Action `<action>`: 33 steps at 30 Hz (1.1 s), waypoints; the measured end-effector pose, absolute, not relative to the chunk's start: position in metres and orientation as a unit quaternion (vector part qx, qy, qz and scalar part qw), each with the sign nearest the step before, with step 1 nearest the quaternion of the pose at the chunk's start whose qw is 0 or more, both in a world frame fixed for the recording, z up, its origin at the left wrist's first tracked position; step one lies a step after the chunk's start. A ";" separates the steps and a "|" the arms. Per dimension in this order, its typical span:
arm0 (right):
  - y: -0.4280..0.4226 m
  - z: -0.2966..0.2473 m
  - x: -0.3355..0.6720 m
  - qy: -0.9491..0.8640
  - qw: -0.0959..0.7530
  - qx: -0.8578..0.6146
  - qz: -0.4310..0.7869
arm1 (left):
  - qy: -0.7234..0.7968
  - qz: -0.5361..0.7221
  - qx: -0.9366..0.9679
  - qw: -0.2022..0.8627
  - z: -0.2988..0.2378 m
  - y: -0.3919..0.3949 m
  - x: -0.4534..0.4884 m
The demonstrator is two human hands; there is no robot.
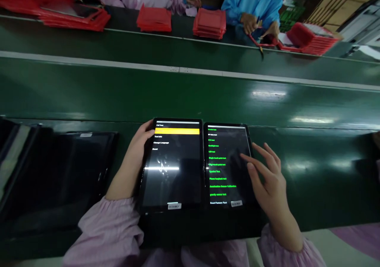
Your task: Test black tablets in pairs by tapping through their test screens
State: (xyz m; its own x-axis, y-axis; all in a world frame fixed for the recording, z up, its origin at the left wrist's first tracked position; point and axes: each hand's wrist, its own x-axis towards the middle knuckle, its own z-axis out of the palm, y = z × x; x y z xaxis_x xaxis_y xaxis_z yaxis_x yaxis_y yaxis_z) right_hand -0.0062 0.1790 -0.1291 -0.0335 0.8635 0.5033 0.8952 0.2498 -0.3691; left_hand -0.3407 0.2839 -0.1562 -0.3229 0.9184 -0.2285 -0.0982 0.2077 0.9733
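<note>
Two black tablets lie side by side in front of me, screens lit. The left tablet (175, 184) shows a short menu with one row highlighted in yellow. My left hand (136, 152) grips its upper left edge, with the thumb on the screen's border by that row. On the right tablet (230, 180) is a list of test names, mostly green, some white. Over its right side reaches my right hand (268, 176), fingers apart and index finger stretched to the glass; whether the tip touches cannot be told. Each tablet has a small white barcode label at its lower edge.
More dark tablets (68, 172) lie at the left, with a stack at the far left edge. Beyond a green bench (192, 92) with pale rails, two people (255, 1) work among piles of red sleeves (209, 21). Cardboard boxes (344, 9) stand at the back right.
</note>
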 end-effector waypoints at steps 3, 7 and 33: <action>0.182 -0.132 -0.015 -0.740 0.315 -0.594 -0.027 | 0.605 0.534 0.363 0.466 -0.160 0.281 -0.344; 0.186 -0.139 -0.021 -0.742 0.290 -0.604 -0.023 | 0.588 0.542 0.360 0.480 -0.164 0.278 -0.348; 0.124 -0.157 0.017 -0.329 0.389 -0.752 0.418 | 0.608 0.502 0.297 0.539 -0.181 0.175 -0.359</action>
State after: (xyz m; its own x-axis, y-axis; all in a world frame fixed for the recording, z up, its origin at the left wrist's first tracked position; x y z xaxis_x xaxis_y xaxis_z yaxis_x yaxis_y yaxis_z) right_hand 0.0168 0.1242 -0.1565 0.4344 0.8195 -0.3737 0.1695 -0.4819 -0.8597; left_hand -0.3589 0.1755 -0.1810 -0.2427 0.9020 -0.3570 -0.1807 0.3196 0.9302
